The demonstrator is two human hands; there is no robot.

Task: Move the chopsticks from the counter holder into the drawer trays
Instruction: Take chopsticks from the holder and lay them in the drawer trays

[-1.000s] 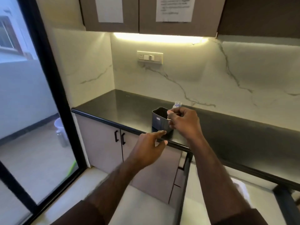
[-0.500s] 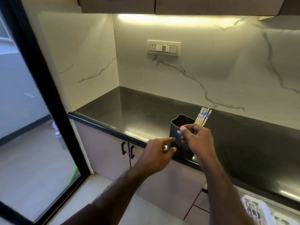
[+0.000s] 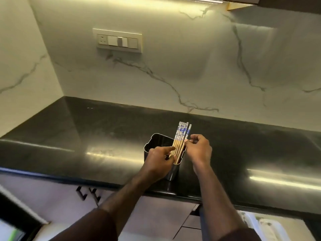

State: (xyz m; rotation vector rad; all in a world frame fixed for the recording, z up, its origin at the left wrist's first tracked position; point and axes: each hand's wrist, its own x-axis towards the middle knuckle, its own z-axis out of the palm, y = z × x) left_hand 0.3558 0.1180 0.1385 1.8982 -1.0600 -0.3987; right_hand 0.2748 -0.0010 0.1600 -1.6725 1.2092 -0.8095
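A dark rectangular holder (image 3: 156,140) stands near the front edge of the black counter (image 3: 86,136). Several wooden chopsticks (image 3: 181,136) with blue-and-white tops lean in its right side. My left hand (image 3: 159,160) rests against the holder's front rim, index finger stretched toward the chopsticks. My right hand (image 3: 198,150) is just right of the bundle, thumb and fingertips pinching the rightmost chopstick. At the bottom right, the white drawer trays (image 3: 265,226) show blurred below the counter.
A marble backsplash with a switch plate (image 3: 119,40) rises behind the counter. Cabinet doors with black handles (image 3: 87,193) sit below the counter edge on the left. Drawer fronts (image 3: 189,223) lie under my right forearm.
The view has moved closer and tilted down over the counter. My left hand has come onto the holder's rim, and my right hand has shifted to the right side of the chopsticks.
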